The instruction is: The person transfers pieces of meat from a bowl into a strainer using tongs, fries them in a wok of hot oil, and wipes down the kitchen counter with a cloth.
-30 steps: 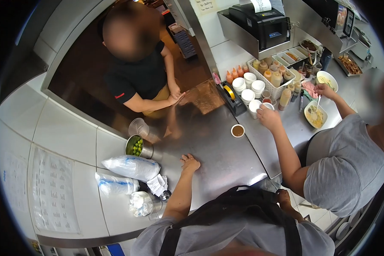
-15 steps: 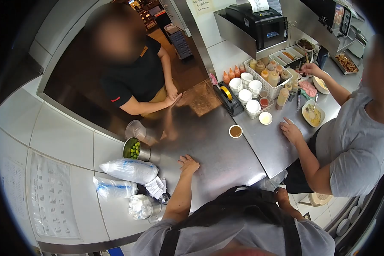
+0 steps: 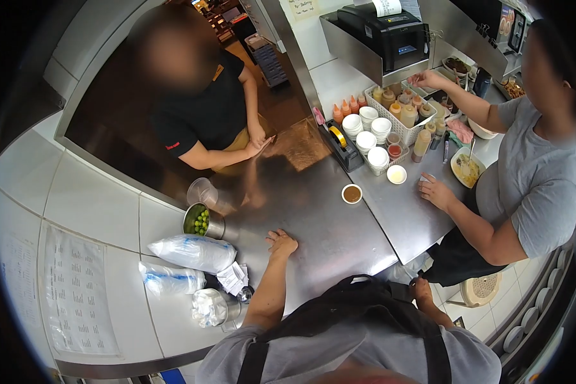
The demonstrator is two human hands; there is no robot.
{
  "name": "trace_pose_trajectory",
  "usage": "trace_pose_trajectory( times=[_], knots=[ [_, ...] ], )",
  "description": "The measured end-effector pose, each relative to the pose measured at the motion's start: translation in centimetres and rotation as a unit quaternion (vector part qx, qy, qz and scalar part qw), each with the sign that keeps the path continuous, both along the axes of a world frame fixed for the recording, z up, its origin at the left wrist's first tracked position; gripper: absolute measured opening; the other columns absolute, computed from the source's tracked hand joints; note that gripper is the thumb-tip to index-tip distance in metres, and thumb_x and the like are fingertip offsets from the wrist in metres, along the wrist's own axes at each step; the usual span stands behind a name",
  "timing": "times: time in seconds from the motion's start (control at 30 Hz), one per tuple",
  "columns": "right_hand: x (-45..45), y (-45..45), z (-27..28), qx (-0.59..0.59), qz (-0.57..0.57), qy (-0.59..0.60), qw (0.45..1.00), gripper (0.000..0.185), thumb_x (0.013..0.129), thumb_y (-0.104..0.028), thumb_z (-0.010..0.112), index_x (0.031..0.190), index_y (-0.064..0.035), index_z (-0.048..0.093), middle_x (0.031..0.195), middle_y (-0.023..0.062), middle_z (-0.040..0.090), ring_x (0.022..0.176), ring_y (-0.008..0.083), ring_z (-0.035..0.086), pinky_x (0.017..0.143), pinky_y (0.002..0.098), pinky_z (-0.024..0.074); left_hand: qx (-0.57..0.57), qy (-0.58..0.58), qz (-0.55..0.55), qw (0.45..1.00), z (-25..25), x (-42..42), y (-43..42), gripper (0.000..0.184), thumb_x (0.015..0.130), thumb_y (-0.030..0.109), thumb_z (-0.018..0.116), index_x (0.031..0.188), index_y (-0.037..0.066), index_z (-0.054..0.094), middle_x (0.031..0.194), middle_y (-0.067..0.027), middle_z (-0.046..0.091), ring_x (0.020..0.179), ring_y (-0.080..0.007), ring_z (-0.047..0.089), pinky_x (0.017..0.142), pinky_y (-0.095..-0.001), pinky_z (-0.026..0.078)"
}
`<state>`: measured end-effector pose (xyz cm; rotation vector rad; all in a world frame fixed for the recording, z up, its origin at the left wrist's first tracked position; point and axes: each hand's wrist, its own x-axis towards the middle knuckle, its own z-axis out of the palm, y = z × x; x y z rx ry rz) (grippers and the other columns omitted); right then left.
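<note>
It looks like a pause, with the left hand (image 3: 281, 244) spread on the metal table (image 3: 329, 233), so reaching calls for lifting it, and the right hand's (image 3: 421, 291) grip too hidden to tell.

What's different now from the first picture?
The co-worker's farther grip swung up and left in the picture, from beside the far bowl to above the sauce bottles. The nearer grip seems to have let go of a small white cup, now standing apart on the counter, and moved right. The wearer's left grip, right grip and brown sauce cup stayed put.
</note>
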<state>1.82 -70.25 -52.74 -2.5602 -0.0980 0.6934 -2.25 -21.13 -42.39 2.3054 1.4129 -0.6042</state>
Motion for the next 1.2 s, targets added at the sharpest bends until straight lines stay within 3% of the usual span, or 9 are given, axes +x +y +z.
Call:
trace_pose_trajectory(
  times=[0.13, 0.23, 0.3, 0.43, 0.5, 0.63, 0.8, 1.13, 1.2],
  knots=[
    [0.1, -0.9, -2.6, 0.003, 0.024, -0.049, 0.999, 0.017, 0.073, -0.012, 0.057, 0.082, -0.0038, 0.069, 0.085, 0.0232, 0.064, 0.084, 0.0373, 0.063, 0.077, 0.0440, 0.0503, 0.006, 0.002, -0.004, 1.000, 0.2, -0.4, 0.4, 0.074, 0.081, 0.021, 0.053, 0.144, 0.004, 0.018, 0.150, -0.0219, 0.004, 0.138, -0.0431, 0.005, 0.107, -0.0535, 0.025],
    [0.3, -0.8, -1.6, 0.010, 0.028, -0.032, 0.999, 0.016, 0.073, -0.011, 0.058, 0.082, -0.0043, 0.069, 0.085, 0.0238, 0.063, 0.084, 0.0377, 0.063, 0.077, 0.0442, 0.0506, 0.054, -0.133, -0.095, 0.985, 1.4, -1.0, -0.5, 0.070, 0.078, 0.019, 0.057, 0.140, 0.005, 0.029, 0.148, -0.0220, 0.012, 0.137, -0.0427, 0.011, 0.107, -0.0505, 0.027],
    [0.2, -1.0, -1.2, 0.003, 0.023, -0.030, 0.999, 0.016, 0.073, -0.012, 0.059, 0.082, -0.0046, 0.069, 0.085, 0.0236, 0.064, 0.084, 0.0379, 0.063, 0.077, 0.0441, 0.0506, 0.213, -0.335, -0.098, 0.913, 1.1, -1.4, -1.6, 0.065, 0.076, 0.018, 0.059, 0.136, 0.005, 0.037, 0.146, -0.0209, 0.018, 0.135, -0.0414, 0.016, 0.107, -0.0499, 0.027],
    [-0.3, -1.3, -2.5, -0.003, 0.009, -0.033, 0.999, 0.015, 0.073, -0.012, 0.058, 0.082, -0.0053, 0.069, 0.084, 0.0227, 0.064, 0.083, 0.0381, 0.063, 0.077, 0.0441, 0.0506, 0.154, -0.319, -0.118, 0.928, -1.5, -2.5, -3.4, 0.064, 0.075, 0.018, 0.060, 0.134, 0.006, 0.039, 0.145, -0.0180, 0.021, 0.136, -0.0390, 0.017, 0.107, -0.0495, 0.026],
    [0.1, -0.8, -1.4, 0.002, 0.011, -0.021, 1.000, 0.016, 0.073, -0.012, 0.058, 0.082, -0.0050, 0.069, 0.085, 0.0236, 0.063, 0.084, 0.0385, 0.063, 0.077, 0.0442, 0.0505, 0.094, -0.175, -0.157, 0.967, -1.5, -2.4, -4.0, 0.063, 0.076, 0.020, 0.060, 0.134, 0.007, 0.040, 0.145, -0.0160, 0.022, 0.136, -0.0368, 0.016, 0.107, -0.0492, 0.026],
    [-0.6, -1.2, -1.7, 0.012, 0.006, -0.015, 1.000, 0.017, 0.073, -0.011, 0.056, 0.081, -0.0044, 0.069, 0.086, 0.0242, 0.063, 0.084, 0.0391, 0.063, 0.077, 0.0445, 0.0504, 0.048, -0.145, -0.154, 0.976, -0.7, -2.1, -3.3, 0.066, 0.076, 0.023, 0.061, 0.136, 0.008, 0.037, 0.146, -0.0141, 0.020, 0.137, -0.0346, 0.015, 0.108, -0.0490, 0.026],
    [-1.2, -1.9, -3.8, 0.003, 0.010, -0.055, 0.998, 0.018, 0.073, -0.012, 0.054, 0.080, -0.0044, 0.069, 0.081, 0.0221, 0.064, 0.083, 0.0374, 0.064, 0.077, 0.0447, 0.0501, 0.004, -0.054, -0.154, 0.987, 0.8, -1.1, -3.6, 0.075, 0.077, 0.028, 0.064, 0.141, 0.009, 0.029, 0.150, -0.0144, 0.007, 0.139, -0.0335, 0.010, 0.109, -0.0486, 0.024],
    [-0.8, -1.6, -3.8, 0.012, 0.026, -0.032, 0.999, 0.017, 0.073, -0.011, 0.055, 0.078, -0.0034, 0.068, 0.082, 0.0225, 0.064, 0.086, 0.0378, 0.062, 0.083, 0.0456, 0.0471, -0.063, -0.111, -0.166, 0.978, -0.5, -0.9, -2.2, 0.079, 0.077, 0.031, 0.064, 0.142, 0.009, 0.026, 0.150, -0.0170, 0.011, 0.139, -0.0352, 0.011, 0.108, -0.0517, 0.025],
    [-0.8, -1.4, -3.2, 0.001, 0.012, -0.015, 1.000, 0.016, 0.074, -0.011, 0.055, 0.079, -0.0036, 0.068, 0.082, 0.0218, 0.064, 0.088, 0.0375, 0.062, 0.086, 0.0458, 0.0459, -0.035, -0.053, -0.157, 0.986, 1.2, -1.0, -4.0, 0.080, 0.075, 0.030, 0.066, 0.142, 0.011, 0.026, 0.150, -0.0160, 0.009, 0.138, -0.0360, 0.011, 0.107, -0.0538, 0.026]
  ],
)
